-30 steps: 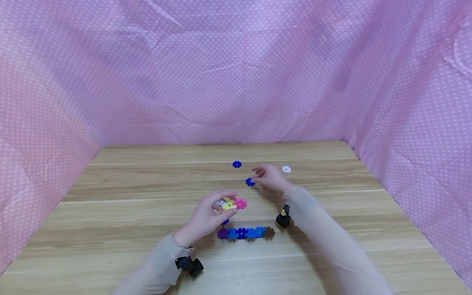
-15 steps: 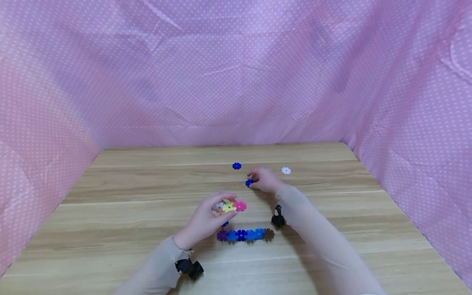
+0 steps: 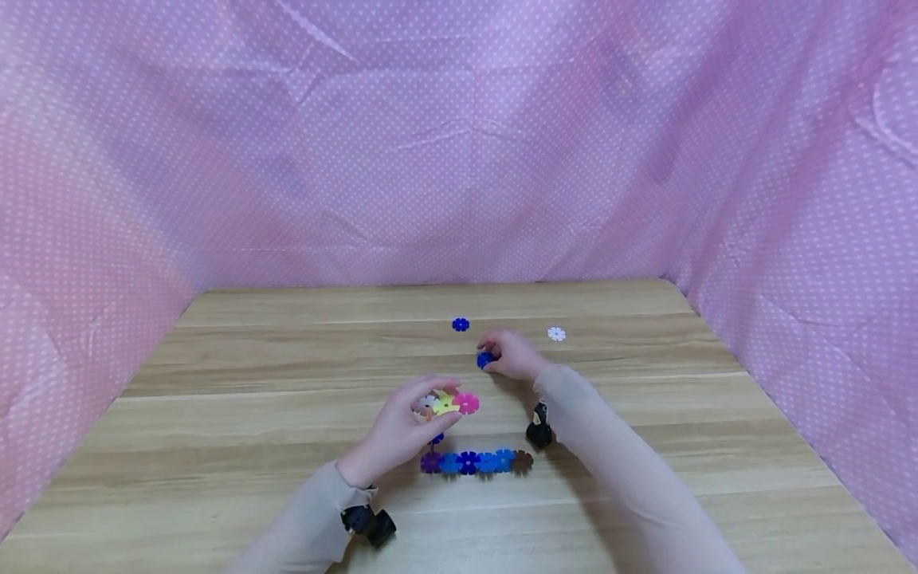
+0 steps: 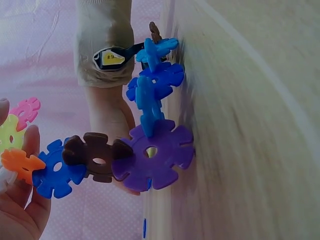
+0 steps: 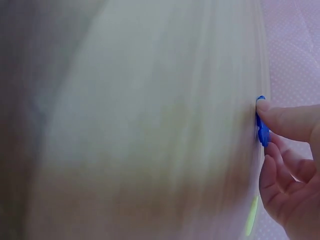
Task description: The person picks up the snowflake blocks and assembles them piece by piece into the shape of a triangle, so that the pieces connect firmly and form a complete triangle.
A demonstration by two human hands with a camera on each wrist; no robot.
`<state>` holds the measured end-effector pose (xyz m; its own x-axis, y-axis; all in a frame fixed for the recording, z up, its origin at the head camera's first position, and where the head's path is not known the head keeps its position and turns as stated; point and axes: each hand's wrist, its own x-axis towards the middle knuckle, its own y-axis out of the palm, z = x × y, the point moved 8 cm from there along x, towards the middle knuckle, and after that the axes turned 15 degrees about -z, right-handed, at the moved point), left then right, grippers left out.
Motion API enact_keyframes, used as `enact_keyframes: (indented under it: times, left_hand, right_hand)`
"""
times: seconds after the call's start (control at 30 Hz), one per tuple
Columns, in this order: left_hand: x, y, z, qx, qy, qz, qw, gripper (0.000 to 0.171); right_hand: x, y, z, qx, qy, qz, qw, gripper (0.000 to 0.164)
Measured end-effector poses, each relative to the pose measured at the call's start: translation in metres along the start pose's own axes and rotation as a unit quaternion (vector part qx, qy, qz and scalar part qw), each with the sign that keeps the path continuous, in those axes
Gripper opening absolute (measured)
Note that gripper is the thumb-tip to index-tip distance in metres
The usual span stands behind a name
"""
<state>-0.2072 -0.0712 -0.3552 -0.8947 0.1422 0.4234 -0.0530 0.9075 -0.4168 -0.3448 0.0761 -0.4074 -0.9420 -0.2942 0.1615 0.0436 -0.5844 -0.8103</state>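
My left hand [image 3: 394, 426] holds a chain of interlocking flower-shaped plastic discs, fingers and thumb on either side of it. The chain's upper part shows a yellow disc [image 3: 443, 408] and a pink disc [image 3: 468, 400] between thumb and fingers. In the left wrist view it runs from an orange disc [image 4: 20, 162] through blue and brown to a purple disc [image 4: 172, 160]. There it turns along a blue row ending in a brown disc [image 3: 522, 462]. Farther forward, my right hand [image 3: 518, 356] pinches a loose blue disc [image 5: 263, 132], seen edge-on in the right wrist view, between thumb and fingers.
Another blue disc [image 3: 460, 324] lies on the wooden table [image 3: 287, 359] beyond the right hand. A white disc [image 3: 556, 334] lies to that hand's right. Pink dotted cloth [image 3: 459, 159] hangs around the table's back and sides. Each wrist carries a black camera.
My right hand has moved slightly left onto the near blue disc and now pinches it. The left hand keeps hold of the chain, nearly still.
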Motion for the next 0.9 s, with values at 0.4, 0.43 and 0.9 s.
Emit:
enact_keyframes:
  times: [0.4,0.43,0.9]
  left_hand:
    - [-0.002,-0.001,-0.001,-0.010,-0.001,-0.011,0.9999,0.035]
    - [-0.002,-0.001,-0.001,-0.011,-0.002,-0.013,0.9999,0.035]
    - [-0.001,-0.002,0.004,0.002,-0.025,-0.021,0.9994,0.034]
  right_hand:
    - [-0.011,-0.006,-0.003,0.074,-0.015,-0.009,0.997,0.008]
    - [-0.013,-0.007,-0.003,0.080,-0.013,-0.012,0.997,0.007]
    - [-0.044,-0.030,0.010,0.204,0.020,-0.035,0.978,0.014]
